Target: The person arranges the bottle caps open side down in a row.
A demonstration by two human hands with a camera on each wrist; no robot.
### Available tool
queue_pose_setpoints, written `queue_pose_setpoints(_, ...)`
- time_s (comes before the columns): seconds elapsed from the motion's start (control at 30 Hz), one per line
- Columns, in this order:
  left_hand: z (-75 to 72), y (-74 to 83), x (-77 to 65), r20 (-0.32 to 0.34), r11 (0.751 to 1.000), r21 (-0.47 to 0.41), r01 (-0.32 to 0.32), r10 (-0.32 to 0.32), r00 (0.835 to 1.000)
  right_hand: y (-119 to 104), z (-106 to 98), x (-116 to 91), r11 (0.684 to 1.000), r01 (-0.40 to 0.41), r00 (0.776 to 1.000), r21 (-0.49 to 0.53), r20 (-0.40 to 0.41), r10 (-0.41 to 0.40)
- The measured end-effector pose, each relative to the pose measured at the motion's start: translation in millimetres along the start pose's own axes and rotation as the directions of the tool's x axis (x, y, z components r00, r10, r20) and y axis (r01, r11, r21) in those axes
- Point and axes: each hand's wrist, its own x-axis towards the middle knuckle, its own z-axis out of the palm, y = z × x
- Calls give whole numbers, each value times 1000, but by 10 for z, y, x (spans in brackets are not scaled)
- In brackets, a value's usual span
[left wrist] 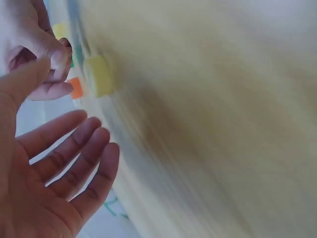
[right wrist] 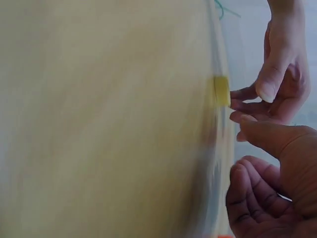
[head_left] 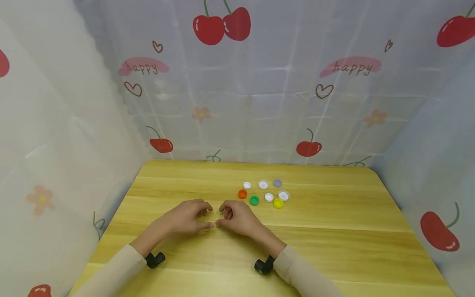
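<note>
My left hand (head_left: 188, 216) hovers low over the table, fingers bent loosely, with nothing held in them. Facing it, my right hand (head_left: 239, 218) has its thumb stretched out and its other fingers loosely curled, also holding nothing that I can see. The fingertips of both hands come close together. Just by them, on the table, sits a yellow bottle cap (left wrist: 100, 75), which the right wrist view also shows as a yellow cap (right wrist: 222, 90). In the head view this cap can hardly be made out against the yellowish wood.
Beyond my right hand lie several loose caps: an orange cap (head_left: 242, 194), a green cap (head_left: 254, 200), a yellow cap (head_left: 278, 203), a lilac cap (head_left: 277, 183) and white ones such as this white cap (head_left: 263, 184). Cherry-print curtains (head_left: 248, 123) enclose the wooden table (head_left: 334, 247).
</note>
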Motion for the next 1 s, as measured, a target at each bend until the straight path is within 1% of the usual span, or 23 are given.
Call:
queue_pose_setpoints(0.03, -4, 7, 67, -7, 1000, -14, 0, 0, 1000, 36, -49, -10, 1000, -7, 1000, 2, -28, 7)
queue_pose_setpoints(0.13, 14, 26, 292, -41, 996, -90, -3, 0, 999, 150, -199, -16, 999, -24, 992, -36, -127, 19)
queue_pose_setpoints(0.27, 73, 53, 636, -79, 979, -203, 18, -34, 996, 310, -403, 13, 994, -55, 967, -99, -255, 28)
queue_pose_setpoints(0.33, 98, 73, 793, -89, 968, -248, 38, -61, 994, 383, -487, 35, 990, -82, 957, -110, -287, 48)
queue_pose_setpoints(0.37, 114, 77, 866, -89, 965, -257, 46, -71, 993, 416, -522, 46, 988, -101, 954, -114, -294, 63)
queue_pose_setpoints(0.43, 141, 90, 984, -87, 961, -271, 58, -84, 993, 476, -570, 67, 983, -134, 952, -127, -290, 93)
queue_pose_setpoints(0.5, 154, 99, 1082, -81, 964, -261, 51, -74, 994, 513, -612, 102, 980, -147, 957, -130, -269, 108)
queue_pose_setpoints(0.6, 197, 106, 1196, -67, 974, -226, 11, -27, 997, 555, -628, 137, 980, -149, 967, -135, -225, 116)
queue_pose_setpoints(0.67, 234, 122, 1263, -62, 980, -196, -21, 9, 998, 582, -624, 157, 979, -137, 975, -149, -195, 107)
queue_pose_setpoints(0.77, 269, 164, 1356, -45, 988, -151, -44, 38, 998, 615, -611, 179, 977, -127, 979, -170, -177, 96)
queue_pose_setpoints(0.87, 258, 209, 1411, -25, 992, -120, -40, 37, 999, 635, -606, 200, 975, -115, 981, -192, -179, 81)
queue_pose_setpoints(1.0, 221, 217, 1417, -18, 994, -105, -25, 23, 1000, 631, -607, 221, 976, -96, 983, -196, -173, 62)
